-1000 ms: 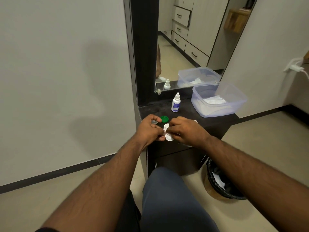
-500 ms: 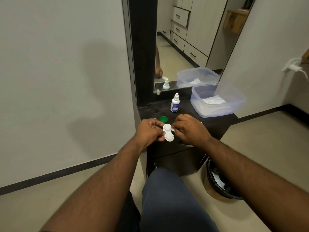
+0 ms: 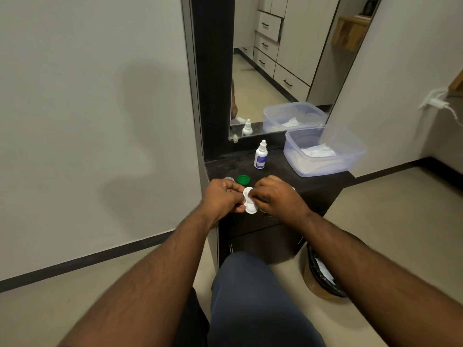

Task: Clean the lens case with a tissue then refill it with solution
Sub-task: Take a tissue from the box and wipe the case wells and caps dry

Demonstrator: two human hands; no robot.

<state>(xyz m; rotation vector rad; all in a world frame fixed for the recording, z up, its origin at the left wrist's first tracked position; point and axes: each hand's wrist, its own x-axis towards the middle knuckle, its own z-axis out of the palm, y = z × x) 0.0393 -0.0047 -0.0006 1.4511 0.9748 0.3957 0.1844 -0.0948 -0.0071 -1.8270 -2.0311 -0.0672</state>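
A white two-well lens case (image 3: 250, 205) is held above the front of the dark counter (image 3: 280, 171). My left hand (image 3: 223, 196) pinches its left side. My right hand (image 3: 275, 199) has its fingers curled against the case's right side, pressing a bit of white tissue (image 3: 293, 189) that mostly hides under the palm. A green cap (image 3: 243, 179) and a grey cap (image 3: 228, 179) lie on the counter just behind my left hand. The white solution bottle (image 3: 261, 155) stands upright farther back.
A clear plastic tub (image 3: 323, 152) holding white tissues sits at the counter's back right. A mirror (image 3: 283, 66) rises behind the counter. A lined waste bin (image 3: 323, 276) stands on the floor to the right. My knee is below the counter.
Both hands stayed together over the counter front. The case turned slightly in my fingers, and my right fingers moved back onto it after drawing off a little.
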